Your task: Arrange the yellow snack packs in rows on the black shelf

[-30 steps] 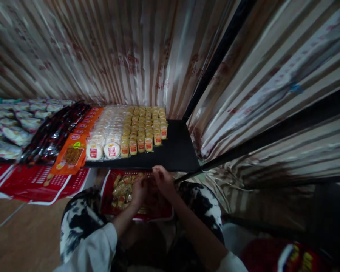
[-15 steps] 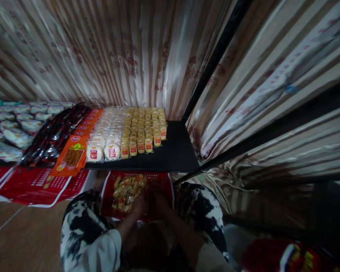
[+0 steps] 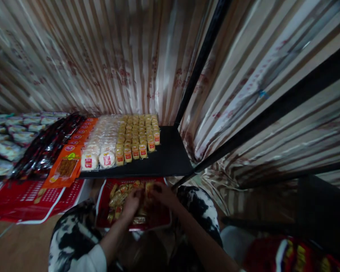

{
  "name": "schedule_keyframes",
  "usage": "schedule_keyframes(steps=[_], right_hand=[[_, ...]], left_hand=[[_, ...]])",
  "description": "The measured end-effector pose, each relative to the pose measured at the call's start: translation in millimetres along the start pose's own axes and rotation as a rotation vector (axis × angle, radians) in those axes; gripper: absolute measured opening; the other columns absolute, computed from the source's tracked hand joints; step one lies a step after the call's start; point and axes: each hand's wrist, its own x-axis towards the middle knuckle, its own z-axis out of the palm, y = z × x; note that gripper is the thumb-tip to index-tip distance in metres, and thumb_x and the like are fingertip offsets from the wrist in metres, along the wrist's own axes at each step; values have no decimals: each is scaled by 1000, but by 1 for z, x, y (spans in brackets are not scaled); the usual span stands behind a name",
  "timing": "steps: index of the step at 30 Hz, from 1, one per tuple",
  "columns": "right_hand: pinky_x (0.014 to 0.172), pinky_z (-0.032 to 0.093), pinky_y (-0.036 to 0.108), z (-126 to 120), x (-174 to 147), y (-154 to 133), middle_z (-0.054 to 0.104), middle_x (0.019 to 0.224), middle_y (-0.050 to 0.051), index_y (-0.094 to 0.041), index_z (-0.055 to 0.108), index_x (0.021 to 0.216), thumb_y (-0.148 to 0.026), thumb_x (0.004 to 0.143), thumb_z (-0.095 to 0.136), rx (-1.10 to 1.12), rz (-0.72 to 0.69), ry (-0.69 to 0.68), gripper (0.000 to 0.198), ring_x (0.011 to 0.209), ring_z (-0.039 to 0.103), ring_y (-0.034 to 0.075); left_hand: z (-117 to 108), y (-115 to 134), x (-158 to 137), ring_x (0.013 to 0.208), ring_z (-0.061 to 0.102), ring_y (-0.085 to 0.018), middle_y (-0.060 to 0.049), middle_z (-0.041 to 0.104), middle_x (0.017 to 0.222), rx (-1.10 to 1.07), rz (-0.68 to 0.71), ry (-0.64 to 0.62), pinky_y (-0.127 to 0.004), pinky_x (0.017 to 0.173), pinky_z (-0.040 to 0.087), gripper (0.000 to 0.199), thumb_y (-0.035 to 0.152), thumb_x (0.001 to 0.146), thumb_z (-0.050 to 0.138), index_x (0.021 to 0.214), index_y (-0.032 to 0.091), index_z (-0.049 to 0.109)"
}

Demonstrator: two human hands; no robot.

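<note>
A red basket (image 3: pixel 99 215) between my knees holds a heap of small yellow wrapped snack cakes (image 3: pixel 117 200). Over the heap, my left hand (image 3: pixel 132 203) has its fingers curled in, and whatever they grip is hidden by the dim light. Close to its right, my right hand (image 3: pixel 163 194) pinches a yellow wrapped snack cake (image 3: pixel 149 187) near the basket's far side. Just beyond, on a black shelf (image 3: pixel 170 158), rows of the same wrapped cakes (image 3: pixel 135 151) stand upright with red labels facing me.
Left of the rows are round white wrapped crackers (image 3: pixel 107 159), orange snack packets (image 3: pixel 65 166), dark glossy packets (image 3: pixel 42 151) and white packets (image 3: pixel 7 147). Black metal poles (image 3: pixel 229 147) slope by the shelf's right end. A striped curtain (image 3: pixel 107 56) hangs behind. More red baskets (image 3: pixel 25 200) are at left.
Both hands have risen toward the basket's far side, and a yellow cake now shows in my right hand. The view has shifted slightly right, so the shelf sits further left and lower.
</note>
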Motion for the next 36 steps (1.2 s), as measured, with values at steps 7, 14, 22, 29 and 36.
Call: schedule_keyframes(steps=[7,14,22,29,36], right_hand=[[64,49,26,-34,12,-28,68,74,0,-18,65,88,-43,62,72,398,93,-18,37,66,61,13],[69,51,27,-54,21,-32,67,85,2,-19,63,99,-34,61,72,406,30,124,42,71,62,13],[76,53,32,-72,78,-21,65,89,4,-20,62,107,-29,68,62,222,-109,426,40,78,62,16],[77,54,33,-77,130,-37,61,93,6,-21,63,112,-20,77,56,-109,-201,554,36,84,62,18],[82,53,35,-68,156,-44,62,98,7,-22,61,116,-15,77,53,-253,-211,532,40,91,61,21]], left_hand=[[17,51,-8,70,66,-17,-6,72,84,-574,2,-204,-26,63,51,43,42,58,73,90,16,63],[51,77,14,66,63,-14,-4,69,77,-496,144,48,-27,66,51,32,37,62,70,84,15,63],[72,111,52,89,63,-16,-7,65,98,-177,303,243,-32,84,51,24,18,75,54,98,16,61],[76,126,78,118,53,-20,-11,58,125,17,406,245,-37,105,40,39,9,78,42,112,15,59],[74,130,92,128,46,-23,-12,56,132,138,361,247,-40,112,32,46,10,78,41,121,12,58]])
